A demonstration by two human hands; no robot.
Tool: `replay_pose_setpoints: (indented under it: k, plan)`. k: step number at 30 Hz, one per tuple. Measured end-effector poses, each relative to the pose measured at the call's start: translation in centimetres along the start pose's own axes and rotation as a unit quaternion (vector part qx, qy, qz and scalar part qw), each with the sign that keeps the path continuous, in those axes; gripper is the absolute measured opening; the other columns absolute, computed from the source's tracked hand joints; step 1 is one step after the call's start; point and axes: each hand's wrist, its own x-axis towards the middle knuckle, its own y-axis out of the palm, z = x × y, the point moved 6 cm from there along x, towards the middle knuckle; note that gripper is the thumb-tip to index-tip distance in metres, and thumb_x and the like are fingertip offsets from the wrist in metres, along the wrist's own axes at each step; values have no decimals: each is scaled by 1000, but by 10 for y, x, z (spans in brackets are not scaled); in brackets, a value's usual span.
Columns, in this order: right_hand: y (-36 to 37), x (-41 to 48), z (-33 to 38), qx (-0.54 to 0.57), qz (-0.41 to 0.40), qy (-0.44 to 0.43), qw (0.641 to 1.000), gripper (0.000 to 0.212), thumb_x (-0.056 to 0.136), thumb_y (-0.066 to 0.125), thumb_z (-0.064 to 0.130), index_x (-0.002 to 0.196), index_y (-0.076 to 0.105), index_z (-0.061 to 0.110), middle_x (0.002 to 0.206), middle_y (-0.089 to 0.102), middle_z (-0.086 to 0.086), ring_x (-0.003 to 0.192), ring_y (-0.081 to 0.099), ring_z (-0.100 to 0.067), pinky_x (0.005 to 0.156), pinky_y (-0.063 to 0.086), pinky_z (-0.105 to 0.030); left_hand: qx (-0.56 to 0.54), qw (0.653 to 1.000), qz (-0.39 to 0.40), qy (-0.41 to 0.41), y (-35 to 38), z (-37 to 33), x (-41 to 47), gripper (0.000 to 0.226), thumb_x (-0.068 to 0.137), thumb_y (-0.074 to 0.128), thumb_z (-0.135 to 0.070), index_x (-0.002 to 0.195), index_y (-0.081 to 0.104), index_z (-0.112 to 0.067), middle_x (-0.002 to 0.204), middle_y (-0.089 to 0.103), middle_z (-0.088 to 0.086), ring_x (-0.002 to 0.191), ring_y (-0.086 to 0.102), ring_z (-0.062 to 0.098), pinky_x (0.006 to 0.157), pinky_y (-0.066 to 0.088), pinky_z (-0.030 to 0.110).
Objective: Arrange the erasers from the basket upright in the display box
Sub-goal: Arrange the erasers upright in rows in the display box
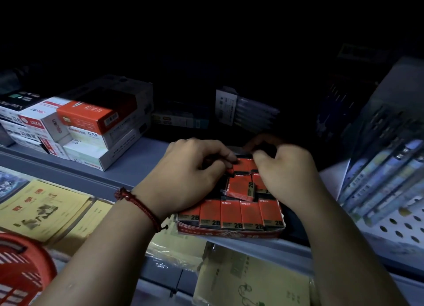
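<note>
Our left hand (190,175) pinches an eraser (230,168) over the display box (229,234); on our right hand (284,175) the curled fingers sink into shadow, grip unreadable.

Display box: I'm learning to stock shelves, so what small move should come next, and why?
Probably stand the tilted eraser upright. The front row already stands straight in the display box, but this one leans loose behind it, near the left hand and right hand busy at the back.
</note>
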Motion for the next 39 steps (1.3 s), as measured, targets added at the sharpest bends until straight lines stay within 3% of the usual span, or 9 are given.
replay_pose_setpoints:
  k: [3, 5, 9, 14, 17, 20, 25, 30, 39]
  plan:
    - [2, -1, 5, 54, 31, -55, 997, 21, 97, 59, 27, 82, 71, 19, 70, 68, -3, 62, 62, -18, 54, 48, -32, -31, 999, -28, 1, -7, 1, -2, 29, 96, 60, -8, 104, 77, -29, 97, 76, -18, 94, 69, -7, 86, 56, 19]
    - [3, -5, 12, 88, 68, -108, 988, 18, 96, 62, 24, 87, 75, 33, 72, 69, 12, 64, 63, -7, 55, 47, -17, -44, 998, -49, 8, -16, 3, -4, 30, 95, 61, -6, 103, 78, -30, 98, 76, -17, 95, 69, -5, 86, 55, 18]
    - [8, -8, 17, 54, 122, -184, 974, 23, 93, 67, 19, 82, 76, 38, 66, 61, -13, 62, 57, -35, 51, 45, -36, -93, 993, -75, 9, -31, 11, -9, 24, 93, 63, -13, 100, 78, -30, 99, 77, -16, 100, 71, 2, 90, 56, 23]
    - [9, -12, 25, 57, 199, -213, 955, 15, 88, 67, 43, 84, 76, 32, 82, 71, -1, 75, 67, -21, 71, 57, -43, -80, 995, -62, 5, -24, 17, -16, 25, 93, 64, -7, 93, 79, -27, 94, 76, -15, 96, 71, 7, 88, 58, 33]
    - [7, -16, 27, -2, 246, -224, 943, 21, 76, 74, 52, 91, 76, 37, 95, 67, 11, 86, 62, -8, 77, 53, -34, -77, 993, -84, -5, -27, 24, -16, 26, 94, 63, -7, 89, 79, -27, 91, 76, -15, 92, 71, 7, 84, 59, 32]
    - [5, -17, 28, -21, 225, -233, 946, 15, 75, 81, 37, 90, 75, 36, 95, 66, 14, 88, 60, -4, 74, 47, -20, -114, 990, -77, -19, -28, 26, -16, 30, 97, 60, 2, 92, 79, -21, 90, 78, -9, 89, 74, 7, 81, 59, 26]
    - [6, -12, 24, 94, 181, -178, 963, 7, 81, 79, 23, 86, 74, 22, 75, 66, 3, 63, 51, -6, 57, 45, -19, -151, 985, -76, -22, -25, 23, -15, 30, 97, 58, 5, 94, 78, -17, 91, 78, -4, 91, 74, 9, 82, 59, 24]
    - [2, -2, 13, 138, 59, -106, 983, 22, 77, 78, 44, 85, 71, 24, 73, 64, 15, 67, 58, -4, 62, 50, -18, -188, 980, -58, -8, -21, 15, -13, 14, 96, 67, -7, 100, 77, -16, 96, 79, -1, 96, 75, 17, 89, 61, 35]
    - [9, -5, 21, 143, 5, -109, 984, 26, 79, 79, 42, 85, 69, 19, 81, 69, -10, 63, 59, -17, 54, 48, -24, -229, 973, -32, 11, -18, 7, -14, 25, 81, 81, -17, 105, 76, -13, 94, 79, 1, 92, 76, 12, 83, 59, 23]
